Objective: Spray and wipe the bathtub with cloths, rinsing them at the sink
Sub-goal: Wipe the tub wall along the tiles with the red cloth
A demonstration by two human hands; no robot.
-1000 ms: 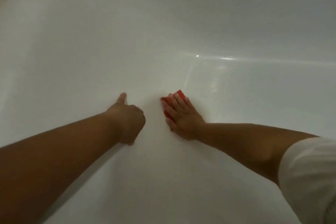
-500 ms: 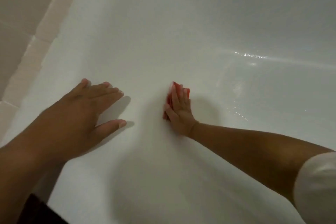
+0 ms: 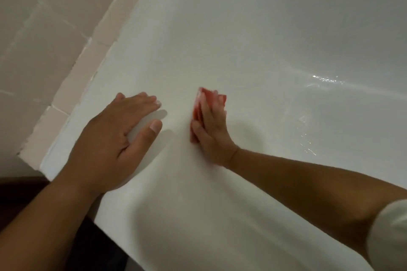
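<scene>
Since a second ago the left hand [image 3: 114,138] has gone from a loose fist with the thumb stuck out to a flat palm. Over the last half second it has barely shifted, while more tiled wall has come into view. The right hand [image 3: 211,134] has turned from lying broad on the surface to standing more edge-on, and it still presses the red cloth [image 3: 206,96].

That cloth lies folded against the white inner wall of the bathtub [image 3: 264,39]. It is pinned under the right hand's straight fingers, with red showing past the fingertips and along the thumb side. The thumb lies against the cloth's lower edge. The fingers are not curled round it, so the hand presses rather than grips.

Left of the cloth, near it but apart, the left hand rests palm down on the tub's broad rim. Its fingers are straight and together, the thumb is spread, and it holds nothing.

Further left of the cloth and above it, the tiled wall [image 3: 44,28] meets the rim along a rough grout line. Right of the cloth, wet glints [image 3: 326,79] shine on the tub surface. Below and right of the cloth, the right forearm leads back to a pale sleeve [image 3: 389,237]. Below and left of it, beyond the tub's corner, is a dark area [image 3: 22,187] that cannot be made out.
</scene>
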